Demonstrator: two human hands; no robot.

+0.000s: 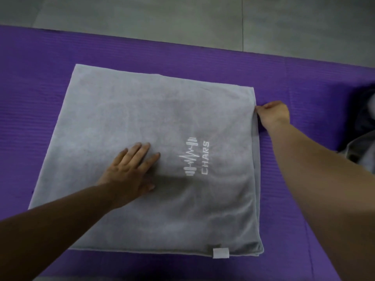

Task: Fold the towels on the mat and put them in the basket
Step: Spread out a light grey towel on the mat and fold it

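**Hand Position on the Folded Towel**

The grey towel [142,110] lies flat on the purple mat [36,82], with layered edges showing along its right side and near side. A white logo [195,157] reading "CHARS" faces up on the right half. A small fabric loop [220,253] sits on the near edge.

1. Left hand [129,171]: your forearm reaches in from the lower left. The palm faces down on the middle of the towel, just left of the logo. The grip is spread: the fingers [142,151] are straight, slightly fanned, and rest flat on the cloth.

2. Right hand [273,115]: your forearm extends from the lower right across the mat. The hand sits at the towel's right edge, near the far right corner. The grip pinches that edge between the fingertips, with the remaining fingers curled in.

A second heap of grey cloth [360,157] lies at the right margin of the mat. Grey floor [142,17] shows beyond the mat's far edge.
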